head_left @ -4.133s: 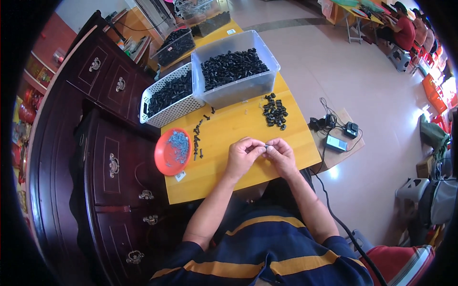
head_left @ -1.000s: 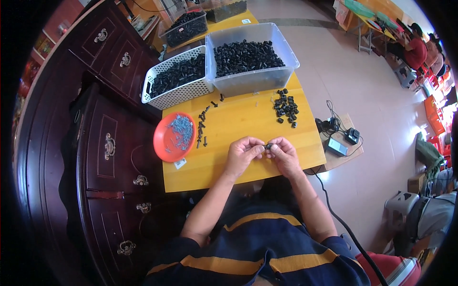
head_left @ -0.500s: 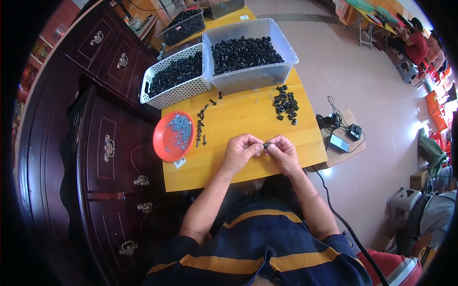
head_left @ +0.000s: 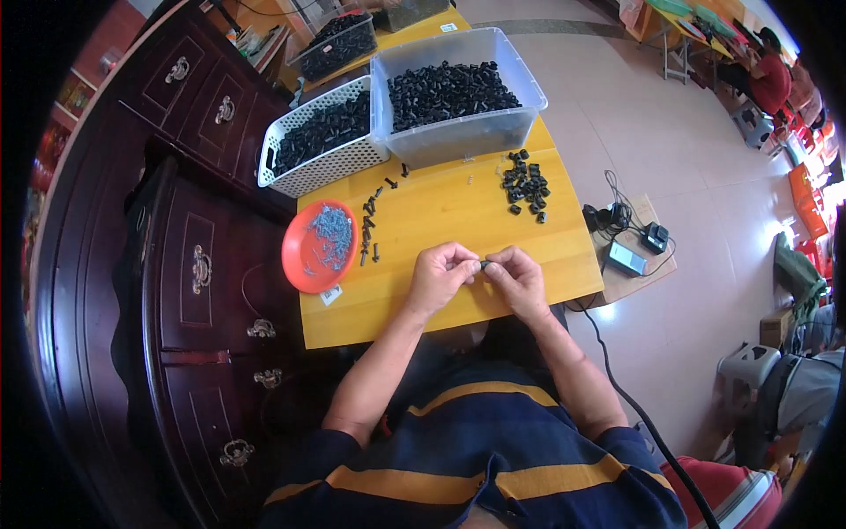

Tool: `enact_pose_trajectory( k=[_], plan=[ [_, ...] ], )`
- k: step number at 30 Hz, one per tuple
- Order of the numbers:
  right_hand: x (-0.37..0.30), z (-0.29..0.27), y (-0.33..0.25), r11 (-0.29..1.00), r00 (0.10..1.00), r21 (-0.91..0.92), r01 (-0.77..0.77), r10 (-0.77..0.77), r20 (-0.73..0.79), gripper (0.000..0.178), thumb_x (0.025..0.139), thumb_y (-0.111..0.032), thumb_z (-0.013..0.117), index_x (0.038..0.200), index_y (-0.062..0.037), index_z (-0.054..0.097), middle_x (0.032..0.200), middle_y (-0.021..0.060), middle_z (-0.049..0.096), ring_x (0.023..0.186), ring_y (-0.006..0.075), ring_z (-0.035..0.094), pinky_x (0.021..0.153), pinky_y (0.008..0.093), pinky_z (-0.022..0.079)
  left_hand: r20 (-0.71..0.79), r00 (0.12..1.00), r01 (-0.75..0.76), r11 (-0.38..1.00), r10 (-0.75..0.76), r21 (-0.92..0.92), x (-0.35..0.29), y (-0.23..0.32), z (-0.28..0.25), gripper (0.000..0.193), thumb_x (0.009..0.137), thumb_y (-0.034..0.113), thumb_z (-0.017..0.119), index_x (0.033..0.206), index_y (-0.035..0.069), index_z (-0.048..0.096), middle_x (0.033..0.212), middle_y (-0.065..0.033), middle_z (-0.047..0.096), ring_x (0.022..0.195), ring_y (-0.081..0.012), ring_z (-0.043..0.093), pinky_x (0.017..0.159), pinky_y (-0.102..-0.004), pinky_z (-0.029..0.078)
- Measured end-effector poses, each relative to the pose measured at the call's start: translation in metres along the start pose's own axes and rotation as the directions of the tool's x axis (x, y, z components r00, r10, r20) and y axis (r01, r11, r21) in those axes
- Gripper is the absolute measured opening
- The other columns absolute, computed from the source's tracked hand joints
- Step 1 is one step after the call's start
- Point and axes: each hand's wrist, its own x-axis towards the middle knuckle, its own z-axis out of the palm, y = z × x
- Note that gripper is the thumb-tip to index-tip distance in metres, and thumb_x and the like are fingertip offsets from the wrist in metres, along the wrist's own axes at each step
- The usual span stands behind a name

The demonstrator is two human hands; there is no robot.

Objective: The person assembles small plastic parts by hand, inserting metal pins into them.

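A small black part is pinched between the fingertips of the left hand and the right hand, both curled tight and pressed together over the near edge of the yellow desk, a little right of its middle. The hands' place and pinch are matched in the pictures half a second and a second ago; only the head view is seen to have shifted slightly, so the fitting of this one piece is judged to be mid-way, not finished. What exactly is being pushed into the part cannot be told, too small.

An orange dish of small blue-grey screws is set at the left edge. A short row of black pieces is laid just right of it. A loose heap of black parts is placed toward the right edge. A white basket and a clear bin, both filled with black parts, are lined along the far edge, touching each other.
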Motion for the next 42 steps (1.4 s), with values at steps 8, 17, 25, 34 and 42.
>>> enact_pose_trajectory(
  k=[8,17,25,34,42],
  plan=[
    [0.005,-0.008,-0.007,0.987,0.994,0.147,-0.061,0.047,0.097,0.007,0.098,-0.006,0.067,0.1,-0.002,0.062,0.091,0.0036,0.069,0.079,0.0096,0.064,0.075,0.0238,0.053,0.078,0.994,-0.082,0.995,0.077,0.053,0.006,-0.001,-0.002,0.004,0.092,0.001,0.072,0.095,0.001,0.071,0.083,-0.0013,0.07,0.071,-0.0053,0.061,0.065,-0.0203,0.051],
    [0.01,-0.009,-0.013,0.974,0.987,0.203,-0.096,0.067,0.148,0.01,0.1,-0.008,0.064,0.107,-0.0022,0.06,0.096,0.0051,0.069,0.084,0.0117,0.066,0.079,0.0268,0.054,0.085,0.99,-0.122,0.983,0.111,0.14,0.009,0.021,0.006,0.014,0.091,0.0,0.072,0.105,-0.001,0.072,0.088,-0.0034,0.072,0.076,-0.0078,0.066,0.072,-0.023,0.055],
    [0.007,0.008,-0.03,0.9,0.974,0.375,-0.223,0.219,0.053,0.013,0.104,-0.013,0.056,0.113,-0.0042,0.06,0.102,0.0064,0.07,0.092,0.0144,0.066,0.089,0.0277,0.051,0.086,0.899,-0.385,0.68,0.43,0.624,-0.005,0.039,0.024,0.047,0.079,0.002,0.08,0.123,0.001,0.065,0.11,-0.0133,0.07,0.09,-0.0219,0.072,0.077,-0.03,0.058],
    [0.01,0.007,-0.004,0.88,0.968,0.404,-0.251,0.22,0.122,0.021,0.105,-0.022,0.055,0.114,-0.0042,0.062,0.11,0.0094,0.07,0.102,0.0179,0.066,0.094,0.0342,0.051,0.16,0.776,-0.47,0.391,0.61,0.792,-0.002,0.032,0.021,0.038,0.077,0.004,0.078,0.113,0.002,0.069,0.107,-0.0145,0.071,0.095,-0.0323,0.07,0.082,-0.0391,0.058],
    [0.009,0.014,-0.013,0.771,0.955,0.564,-0.296,0.237,0.178,0.035,0.108,-0.033,0.046,0.119,-0.0035,0.061,0.109,0.0129,0.07,0.102,0.0253,0.067,0.098,0.0415,0.051,0.116,0.799,-0.462,0.479,0.59,0.746,-0.003,0.034,0.007,0.031,0.079,0.005,0.078,0.109,0.001,0.069,0.098,-0.0146,0.072,0.089,-0.0328,0.07,0.079,-0.0386,0.057]
  ],
)
